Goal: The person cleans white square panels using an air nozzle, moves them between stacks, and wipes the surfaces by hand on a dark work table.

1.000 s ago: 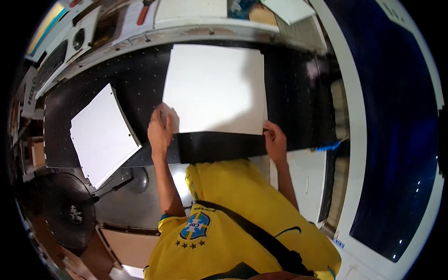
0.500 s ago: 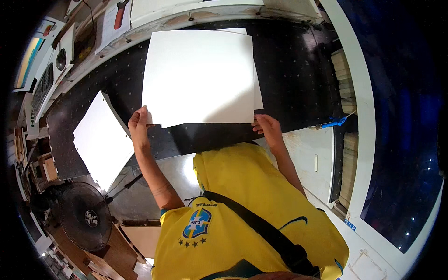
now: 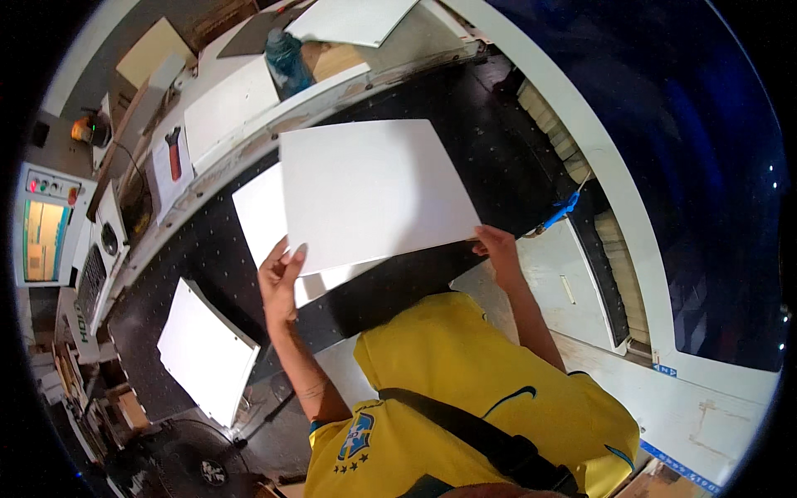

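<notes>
I hold a large white sheet (image 3: 374,191) lifted above the black perforated table (image 3: 490,158). My left hand (image 3: 281,280) grips its near left corner, fingers under and thumb on top. My right hand (image 3: 498,247) pinches its near right corner. Under the lifted sheet lies another white sheet (image 3: 264,217) flat on the black table, partly hidden. A third white sheet (image 3: 203,350) rests on the black surface to the left, near its front edge.
A control panel with a screen (image 3: 46,236) stands at the far left. Behind the table runs a white bench (image 3: 224,116) with a blue-green bottle (image 3: 286,60), white boards and a red-handled tool. A fan (image 3: 195,465) sits low left. Stacked boards (image 3: 618,249) line the right.
The sheet that lay flat under my hands is now raised off the table, showing another sheet beneath it. My view has swung toward the right and back.
</notes>
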`<state>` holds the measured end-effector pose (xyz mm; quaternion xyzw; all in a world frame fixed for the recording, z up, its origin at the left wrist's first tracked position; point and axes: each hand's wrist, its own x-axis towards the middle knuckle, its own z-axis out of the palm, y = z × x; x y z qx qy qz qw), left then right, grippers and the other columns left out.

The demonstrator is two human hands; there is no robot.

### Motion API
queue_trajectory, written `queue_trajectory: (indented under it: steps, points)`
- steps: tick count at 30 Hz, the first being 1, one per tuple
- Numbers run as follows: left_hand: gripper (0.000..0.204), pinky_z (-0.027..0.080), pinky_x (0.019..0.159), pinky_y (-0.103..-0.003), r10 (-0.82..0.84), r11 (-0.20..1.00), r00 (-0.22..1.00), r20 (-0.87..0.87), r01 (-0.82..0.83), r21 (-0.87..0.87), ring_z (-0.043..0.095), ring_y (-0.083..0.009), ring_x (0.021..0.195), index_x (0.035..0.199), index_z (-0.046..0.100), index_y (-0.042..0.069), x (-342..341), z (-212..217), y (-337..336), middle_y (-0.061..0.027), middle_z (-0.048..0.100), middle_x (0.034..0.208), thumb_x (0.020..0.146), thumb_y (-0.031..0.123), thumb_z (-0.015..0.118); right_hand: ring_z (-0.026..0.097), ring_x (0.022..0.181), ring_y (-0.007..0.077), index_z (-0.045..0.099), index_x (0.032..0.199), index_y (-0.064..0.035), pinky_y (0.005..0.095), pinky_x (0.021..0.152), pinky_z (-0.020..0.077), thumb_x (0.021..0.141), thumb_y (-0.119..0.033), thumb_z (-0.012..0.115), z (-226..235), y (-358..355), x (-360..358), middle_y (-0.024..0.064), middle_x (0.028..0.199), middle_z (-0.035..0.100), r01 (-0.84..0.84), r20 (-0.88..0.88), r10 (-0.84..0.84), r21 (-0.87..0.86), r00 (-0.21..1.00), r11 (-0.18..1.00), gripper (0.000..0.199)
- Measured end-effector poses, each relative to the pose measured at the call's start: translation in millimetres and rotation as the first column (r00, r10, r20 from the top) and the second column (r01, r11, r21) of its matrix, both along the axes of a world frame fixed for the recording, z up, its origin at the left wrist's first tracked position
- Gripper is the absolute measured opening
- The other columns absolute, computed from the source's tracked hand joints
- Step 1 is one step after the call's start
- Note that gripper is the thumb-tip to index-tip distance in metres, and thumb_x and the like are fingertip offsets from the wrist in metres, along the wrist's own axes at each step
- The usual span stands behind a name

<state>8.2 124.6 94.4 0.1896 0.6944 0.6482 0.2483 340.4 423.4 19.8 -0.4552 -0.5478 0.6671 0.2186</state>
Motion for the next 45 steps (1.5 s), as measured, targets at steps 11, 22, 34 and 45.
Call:
queue_trajectory:
  steps: [11,22,34,45]
  points:
    - [0.044,0.067,0.064,-0.029,-0.254,0.957,0.936,0.245,0.207,0.202,0.078,-0.0233,0.080,0.141,0.062,-0.007,33.6,28.1,219.6,-0.0176,0.075,0.109,0.102,0.012,0.067,0.061,0.071,0.0100,0.077,0.112,0.0000,0.0264,0.063,0.0472,0.104,-0.016,0.068,89.9,128.5,66.8,0.0055,0.084,0.071,0.489,-0.313,-0.388,0.379,0.867,0.786,0.021]
    - [0.041,0.061,0.073,-0.031,-0.252,0.964,0.967,-0.030,0.253,0.081,0.078,-0.0226,0.085,0.125,0.062,-0.001,0.9,100.4,315.0,-0.0203,0.079,0.105,0.112,0.036,0.051,0.067,0.080,0.0124,0.064,0.137,0.0054,0.0272,0.071,0.0517,0.111,-0.012,0.040,185.1,247.4,44.2,0.0120,0.104,0.079,0.209,-0.154,-0.157,0.429,0.976,0.879,0.039]
    - [0.035,0.057,0.068,-0.032,-0.254,0.960,0.794,-0.552,0.136,-0.246,0.071,-0.0169,0.073,0.125,0.074,0.002,-38.4,100.8,330.4,-0.0117,0.076,0.094,0.105,0.031,0.068,0.073,0.096,0.0205,0.062,0.146,-0.0106,0.0333,0.085,0.0580,0.105,-0.019,0.065,170.0,269.4,37.7,0.0121,0.118,0.076,0.101,0.056,-0.253,0.815,0.966,0.571,0.043]
    - [0.016,0.057,0.059,-0.028,-0.436,0.897,0.534,-0.724,0.194,-0.397,0.073,-0.0170,0.079,0.102,0.082,0.003,20.0,127.8,252.7,-0.0106,0.078,0.098,0.095,0.016,0.081,0.074,0.090,0.0189,0.077,0.124,-0.0088,0.0328,0.080,0.0590,0.097,-0.011,0.076,153.3,228.7,51.7,0.0104,0.109,0.078,0.210,-0.051,-0.301,0.825,0.952,0.524,0.026]
